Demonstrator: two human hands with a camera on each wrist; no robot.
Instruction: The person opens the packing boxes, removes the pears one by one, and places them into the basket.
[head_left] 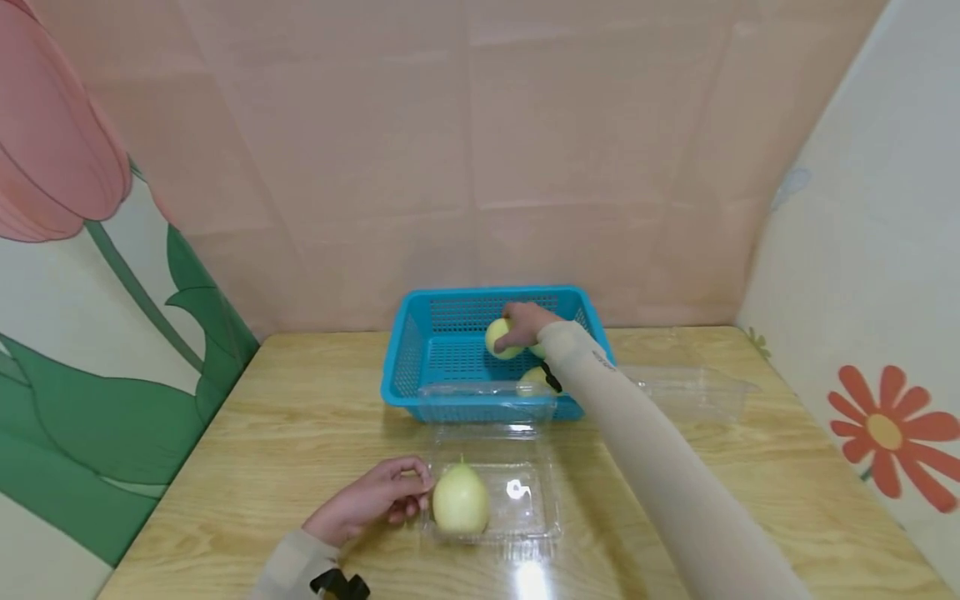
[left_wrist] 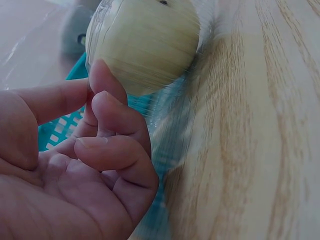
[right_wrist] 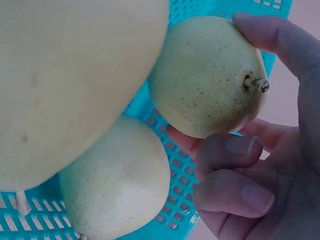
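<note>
My right hand [head_left: 527,323] is over the blue plastic basket [head_left: 407,354], gripping a pale yellow-green pear [head_left: 500,340] between thumb and fingers. In the right wrist view this held pear [right_wrist: 205,75] shows its short stem, and two other pears [right_wrist: 117,180] fill the left side. Nearer the front edge, my left hand [head_left: 378,497] pinches the left rim of an opened clear plastic clamshell box [head_left: 532,521]. One pear [head_left: 461,500] sits in the left part of that box, stem pointing away. Through the plastic, it also appears in the left wrist view, just beyond my fingertips [left_wrist: 107,82].
The box's raised lid [head_left: 480,404] stands against the front of the basket. Another clear plastic container [head_left: 690,390] lies on the wooden table [head_left: 300,400] at right, partly behind my right sleeve [head_left: 660,467]. A wall covering [head_left: 375,167] rises behind the table.
</note>
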